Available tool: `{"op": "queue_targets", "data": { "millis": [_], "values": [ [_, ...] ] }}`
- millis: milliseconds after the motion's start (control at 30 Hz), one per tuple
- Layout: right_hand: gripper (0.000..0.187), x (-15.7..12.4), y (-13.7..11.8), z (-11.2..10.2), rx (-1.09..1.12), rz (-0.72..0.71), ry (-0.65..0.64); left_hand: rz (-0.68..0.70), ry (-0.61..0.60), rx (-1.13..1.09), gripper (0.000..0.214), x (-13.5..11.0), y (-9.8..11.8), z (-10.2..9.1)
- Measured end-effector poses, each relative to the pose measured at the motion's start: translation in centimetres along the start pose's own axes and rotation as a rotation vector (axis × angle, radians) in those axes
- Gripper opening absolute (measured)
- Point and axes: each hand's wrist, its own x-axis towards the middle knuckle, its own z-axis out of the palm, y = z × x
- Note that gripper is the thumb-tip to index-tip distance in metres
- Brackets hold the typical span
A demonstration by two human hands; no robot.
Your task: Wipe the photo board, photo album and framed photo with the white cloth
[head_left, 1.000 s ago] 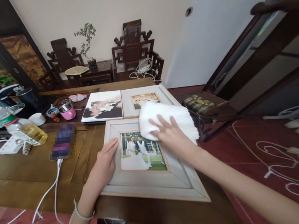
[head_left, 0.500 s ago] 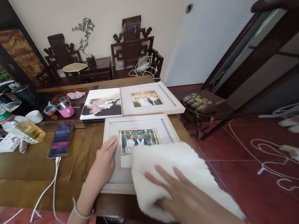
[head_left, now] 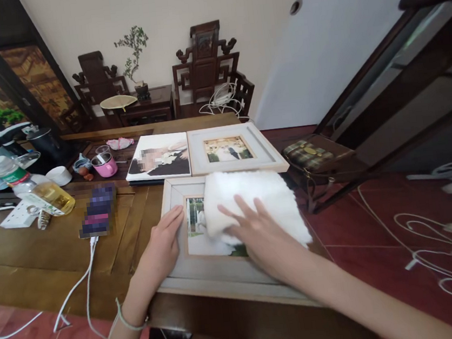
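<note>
A pale wooden picture frame (head_left: 232, 294) lies flat on the table with a photo (head_left: 196, 222) in its middle. My left hand (head_left: 163, 244) rests on the frame's left side, its fingers stretched out and lying flat. Over the upper right part of the frame spreads a fluffy white cloth (head_left: 271, 191). My right hand (head_left: 261, 231) presses on this cloth and holds it, fingers fanned across its top; the thumb is hard to make out. Much of the photo is hidden by cloth and hand.
Behind lie another framed photo (head_left: 229, 148) and a photo panel (head_left: 163, 157). To the left are a phone (head_left: 97, 208) on a white cable, a power strip (head_left: 16, 214), an oil-like bottle (head_left: 51, 195) and a pink mug (head_left: 104, 165). A plaid bag (head_left: 308, 152) sits at the right.
My right hand and the white cloth have moved up, away from me, over the frame. More of the frame's lower edge shows, and the people in the photo are now mostly covered.
</note>
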Motion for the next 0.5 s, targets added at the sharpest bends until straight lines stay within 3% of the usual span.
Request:
{"op": "queue_targets", "data": {
  "millis": [167, 233, 333, 500],
  "values": [
    [0.026, -6.5, -2.9, -0.6, 0.203, -0.232, -0.123, -0.009, -0.003, 0.017, 0.061, 0.0, 0.0, 0.1],
    [0.028, -7.7, -3.5, -1.1, 0.232, -0.298, -0.114, -0.015, -0.011, 0.022, 0.062, 0.0, 0.1, 0.1],
    [0.038, -6.6, -4.1, -1.5, 0.231, -0.224, -0.102, -0.034, -0.038, 0.029, 0.062, 0.0, 0.2, -0.1],
    [0.053, -0.3, -2.0, -0.2, 0.102, -0.025, 0.046, 0.012, -0.024, 0.002, 0.065, -0.1, 0.0, -0.1]
  ]
}}
